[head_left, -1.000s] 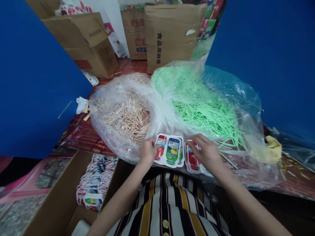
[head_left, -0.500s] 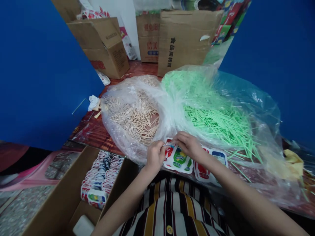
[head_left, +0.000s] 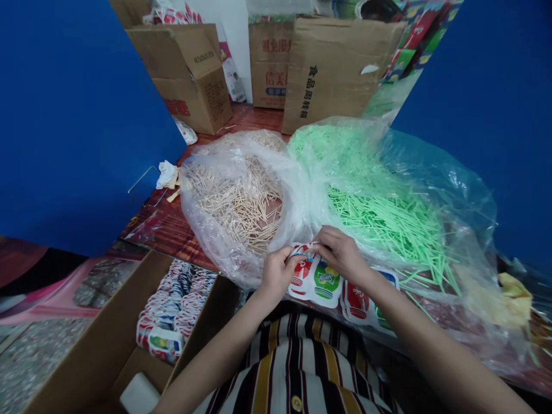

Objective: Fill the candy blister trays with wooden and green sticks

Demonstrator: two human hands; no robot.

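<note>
Small packing workspace | blue partitions [head_left: 77, 126] | cartons [head_left: 340, 69] | bagged sticks [head_left: 383, 218] | open box of printed packets [head_left: 176, 310]

L bag [head_left: 235, 195] & R bag [head_left: 383, 213] are lying on table [head_left: 168, 233], cartons [head_left: 338, 75] standing behind, packets [head_left: 326, 282] lying in front; box [head_left: 97, 345] w/ stacked packets [head_left: 172, 313] is sitting front L.

A reddish wood-grain table [head_left: 172, 230] is bearing a plastic bag of beige sticks [head_left: 245, 201] left of a plastic bag of green sticks [head_left: 388, 213]. Printed packets [head_left: 326, 282] are lying along its near edge; cardboard boxes [head_left: 336, 75] are standing at the far side.
</note>
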